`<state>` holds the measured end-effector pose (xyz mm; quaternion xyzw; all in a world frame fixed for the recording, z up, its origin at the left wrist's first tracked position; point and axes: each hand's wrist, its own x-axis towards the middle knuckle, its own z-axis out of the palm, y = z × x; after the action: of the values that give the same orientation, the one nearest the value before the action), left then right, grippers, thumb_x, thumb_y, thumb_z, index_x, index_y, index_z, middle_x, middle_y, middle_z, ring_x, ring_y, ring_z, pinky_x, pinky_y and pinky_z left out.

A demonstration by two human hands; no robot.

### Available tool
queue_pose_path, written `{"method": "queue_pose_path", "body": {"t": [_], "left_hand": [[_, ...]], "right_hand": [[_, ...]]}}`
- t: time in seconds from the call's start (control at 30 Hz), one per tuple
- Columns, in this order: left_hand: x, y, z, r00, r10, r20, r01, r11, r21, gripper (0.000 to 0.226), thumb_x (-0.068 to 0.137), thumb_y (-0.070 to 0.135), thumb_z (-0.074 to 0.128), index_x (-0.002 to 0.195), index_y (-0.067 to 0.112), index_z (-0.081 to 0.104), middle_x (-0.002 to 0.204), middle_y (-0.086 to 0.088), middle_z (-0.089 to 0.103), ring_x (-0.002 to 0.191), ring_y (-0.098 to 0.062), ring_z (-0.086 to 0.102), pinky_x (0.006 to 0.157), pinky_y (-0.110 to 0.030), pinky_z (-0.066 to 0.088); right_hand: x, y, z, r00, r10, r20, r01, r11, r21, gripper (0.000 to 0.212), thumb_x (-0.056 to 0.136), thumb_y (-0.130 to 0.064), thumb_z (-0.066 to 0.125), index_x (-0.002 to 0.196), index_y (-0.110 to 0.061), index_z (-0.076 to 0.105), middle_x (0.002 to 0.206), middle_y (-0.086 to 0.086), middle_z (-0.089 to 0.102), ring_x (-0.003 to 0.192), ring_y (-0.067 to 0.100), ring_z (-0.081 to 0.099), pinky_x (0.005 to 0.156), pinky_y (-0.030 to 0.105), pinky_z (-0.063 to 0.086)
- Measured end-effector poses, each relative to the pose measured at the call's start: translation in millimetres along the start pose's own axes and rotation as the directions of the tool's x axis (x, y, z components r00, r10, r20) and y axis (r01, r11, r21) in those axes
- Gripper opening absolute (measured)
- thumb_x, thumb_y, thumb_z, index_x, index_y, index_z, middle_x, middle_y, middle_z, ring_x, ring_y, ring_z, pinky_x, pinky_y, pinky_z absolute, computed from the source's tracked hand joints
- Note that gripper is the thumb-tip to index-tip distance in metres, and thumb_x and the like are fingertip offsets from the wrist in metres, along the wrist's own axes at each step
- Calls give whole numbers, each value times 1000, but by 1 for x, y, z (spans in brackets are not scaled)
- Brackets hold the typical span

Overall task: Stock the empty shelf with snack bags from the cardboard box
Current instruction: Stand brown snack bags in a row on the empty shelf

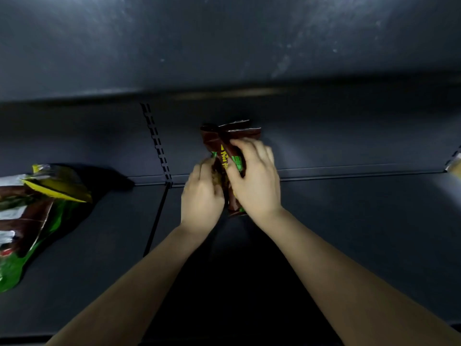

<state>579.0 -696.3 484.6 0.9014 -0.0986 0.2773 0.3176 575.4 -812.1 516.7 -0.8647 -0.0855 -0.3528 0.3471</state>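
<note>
two bare hands reach forward into a dark shelf (349, 233) and hold brown snack bags (230, 138) upright between them, near the back wall. the left hand (202, 196) has its fingers curled round the left side of the bags. the right hand (254, 181) wraps over the front and right side, fingers bent across a yellow and green label. the bags look like two held together, since two separate crimped tops show above the right hand, though this is hard to confirm.

judging by this, the step in hand is setting these bags down on the shelf and standing them in place. the next move would call for lowering them until their bottoms rest on the shelf floor, then loosening both grips gently so the bags stay upright and do not tip.

counted: two hands; what appear to be two bags held; a cluster of stocked bags (32, 216), brown, green and yellow, lying well to the left of the left hand, with at least two in it and the exact number unclear. a pale blurred shape sits at the far right edge, beyond the right hand, and cannot be identified. the cardboard box is not in view.
</note>
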Motion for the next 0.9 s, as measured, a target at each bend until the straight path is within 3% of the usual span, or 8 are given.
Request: {"method": "queue_pose_path", "body": {"t": [0.23, 0.3, 0.43, 0.53, 0.63, 0.73, 0.8, 0.9], "left_hand": [[4, -5, -6, 977, -179, 114, 208, 919, -336, 24, 99, 15, 40, 118, 14, 55, 85, 2, 64, 72, -9, 59, 58, -20, 44], [5, -3, -8, 968, -218, 124, 249, 882, -399, 23, 101, 18, 38, 113, 14, 57, 78, 4, 63, 65, -3, 57, 57, -19, 45], [5, -3, -10, 963, -243, 114, 268, 857, -439, 30, 103, 23, 31, 113, 14, 58, 86, 12, 63, 76, 6, 60, 70, -14, 47], [6, 1, -10, 963, -244, 117, 270, 847, -458, 30, 101, 30, 36, 113, 13, 58, 86, 12, 63, 76, 7, 60, 66, -9, 46], [10, 5, -8, 953, -267, 146, 304, 824, -479, 24, 100, 30, 40, 113, 17, 55, 92, 8, 64, 86, -5, 63, 77, -24, 52], [12, 3, 1, 949, -283, 138, 315, 828, -465, 16, 99, 30, 42, 104, 19, 52, 102, -7, 65, 96, -22, 62, 88, -42, 50], [11, 1, 7, 937, -307, 163, 348, 826, -444, 22, 97, 33, 45, 108, 16, 53, 108, -9, 63, 103, -25, 59, 92, -44, 47], [5, 0, 9, 923, -287, 257, 378, 799, -468, 35, 91, 37, 56, 121, 19, 47, 116, -3, 61, 111, -19, 58, 95, -39, 48]], "right_hand": [[-10, -10, 42, 995, 36, -97, -43, 996, -78, 41, 87, -35, 49, 124, -21, 57, 129, -4, 54, 121, 15, 43, 92, 36, 43], [-11, -12, 50, 992, 53, -118, -66, 992, -104, 42, 91, -40, 42, 126, -20, 54, 132, -4, 51, 123, 13, 40, 95, 37, 39], [-13, -10, 60, 994, 80, -78, -93, 979, -182, 48, 97, -39, 26, 137, -19, 44, 144, 0, 41, 134, 19, 35, 109, 44, 29], [-15, -6, 62, 998, 61, 8, -58, 976, -208, 49, 98, -33, 33, 145, -22, 31, 153, 1, 27, 141, 21, 21, 115, 46, 19], [-17, -2, 54, 997, 27, 68, -27, 1000, -5, 56, 96, -26, 46, 148, -20, 25, 155, 3, 17, 142, 20, 14, 116, 41, 18], [-24, 5, 40, 995, 93, 32, -98, 972, 216, 69, 91, -27, 58, 148, -12, 22, 150, 7, 19, 138, 16, 15, 114, 28, 18], [-27, 17, 33, 963, 227, 144, -261, 919, 296, 85, 82, -30, 69, 148, -15, 18, 143, 1, 25, 134, 8, 19, 108, 17, 18], [-28, 38, 32, 906, 207, 369, -325, 899, 293, 74, 66, -38, 76, 131, -30, 41, 122, -6, 53, 116, 14, 48, 98, 35, 45]]}}
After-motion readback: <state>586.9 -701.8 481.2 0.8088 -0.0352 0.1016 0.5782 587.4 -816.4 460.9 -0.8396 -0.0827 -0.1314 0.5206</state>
